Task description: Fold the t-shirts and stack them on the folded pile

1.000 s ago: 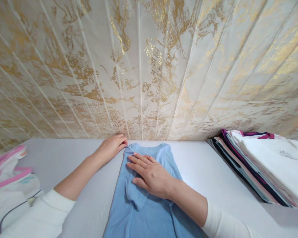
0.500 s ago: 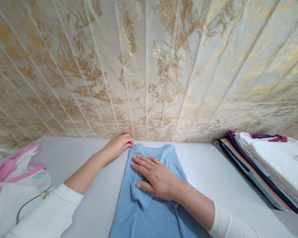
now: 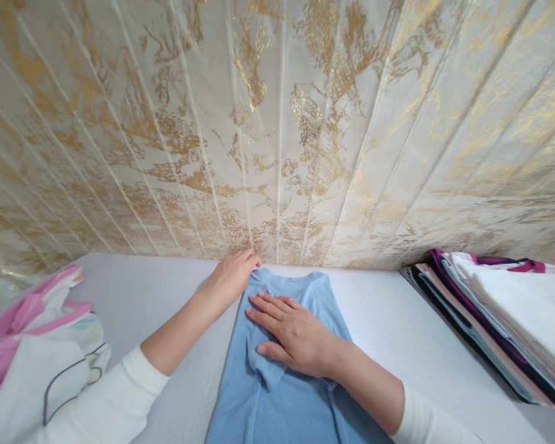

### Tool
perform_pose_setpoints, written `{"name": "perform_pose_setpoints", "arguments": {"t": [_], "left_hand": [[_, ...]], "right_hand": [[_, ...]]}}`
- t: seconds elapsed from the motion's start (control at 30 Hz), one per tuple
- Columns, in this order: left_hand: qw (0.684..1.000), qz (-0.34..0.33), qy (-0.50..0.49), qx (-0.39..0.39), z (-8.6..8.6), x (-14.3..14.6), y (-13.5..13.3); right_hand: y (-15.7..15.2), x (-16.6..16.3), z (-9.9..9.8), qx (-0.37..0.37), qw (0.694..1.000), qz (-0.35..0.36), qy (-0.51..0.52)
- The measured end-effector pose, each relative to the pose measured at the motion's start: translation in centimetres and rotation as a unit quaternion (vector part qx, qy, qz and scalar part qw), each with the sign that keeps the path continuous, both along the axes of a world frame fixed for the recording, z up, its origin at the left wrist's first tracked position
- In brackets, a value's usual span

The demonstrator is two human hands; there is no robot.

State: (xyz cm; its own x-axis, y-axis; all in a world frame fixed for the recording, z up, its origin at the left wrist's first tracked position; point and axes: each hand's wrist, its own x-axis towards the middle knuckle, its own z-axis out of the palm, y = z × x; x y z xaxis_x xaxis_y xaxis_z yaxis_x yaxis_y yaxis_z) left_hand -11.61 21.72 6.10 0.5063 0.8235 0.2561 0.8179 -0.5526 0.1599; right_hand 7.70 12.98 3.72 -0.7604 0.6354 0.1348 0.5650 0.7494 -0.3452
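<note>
Blue shirt [image 3: 300, 394] lies flat on the white table [image 3: 388, 320], its neck end just short of the gold-veined wall [image 3: 277, 123] and its body running away from the wall out of the bottom of the view.

Left hand [image 3: 234, 277] sits at the shirt's shoulder corner, the one closest to the wall. Its fingers curl down onto the edge. I cannot tell whether cloth is actually nipped between thumb and fingers or only pressed.

Right hand [image 3: 291, 333] is spread wide and flat, palm down on the chest a little farther from the wall, grasping nothing. A folded-in sleeve flap shows under and below it.

Judgement on the work in hand — flattening the turned-in side. It goes best if the corner near the wall is pinned firmly while the flat palm strokes away from the wall, along the fold and not across it, so the ribbed knit does not bunch. Light, even pressure; both long edges should end up parallel.

Orientation: neckline points at the wall, hem end opposite. The long axis runs square to the wall, leaning slightly.

Along the wall to the right, well apart, is a stack of folded shirts [image 3: 513, 314]. To the left, farther out from the wall, is a loose pink-and-white heap [image 3: 32, 345].
</note>
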Motion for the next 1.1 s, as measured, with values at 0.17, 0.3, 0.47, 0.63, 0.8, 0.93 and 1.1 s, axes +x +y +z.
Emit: {"name": "perform_pose_setpoints", "arguments": {"t": [0.17, 0.3, 0.47, 0.63, 0.8, 0.93, 1.1], "left_hand": [[1.000, 0.029, -0.001, 0.005, 0.1, 1.0, -3.6], [0.999, 0.041, 0.007, -0.018, 0.1, 0.6, -7.9], [0.998, 0.046, -0.007, -0.036, -0.6, -1.3, -14.7], [0.987, 0.002, 0.014, 0.162, -4.9, -3.4, -19.7], [0.945, -0.031, 0.084, 0.314, -7.6, -3.4, -21.4], [0.952, -0.010, 0.092, 0.291, -7.8, -3.2, -22.0], [0.942, 0.000, 0.111, 0.316, -8.0, -3.7, -22.1]], "right_hand": [[-0.2, -0.2, 0.1, -0.001, 1.000, -0.006, -0.004], [-0.1, -0.1, -0.3, 0.003, 1.000, -0.013, 0.011], [-0.8, 0.0, 0.8, 0.014, 0.991, -0.048, 0.121], [-4.7, -1.8, 2.3, 0.018, 0.990, -0.049, 0.130], [-6.1, -3.6, 0.4, 0.034, 0.991, -0.094, 0.090], [-5.4, -3.3, -0.7, -0.018, 0.975, -0.117, 0.189], [-5.2, -2.6, -0.8, -0.047, 0.950, -0.116, 0.287]]}}
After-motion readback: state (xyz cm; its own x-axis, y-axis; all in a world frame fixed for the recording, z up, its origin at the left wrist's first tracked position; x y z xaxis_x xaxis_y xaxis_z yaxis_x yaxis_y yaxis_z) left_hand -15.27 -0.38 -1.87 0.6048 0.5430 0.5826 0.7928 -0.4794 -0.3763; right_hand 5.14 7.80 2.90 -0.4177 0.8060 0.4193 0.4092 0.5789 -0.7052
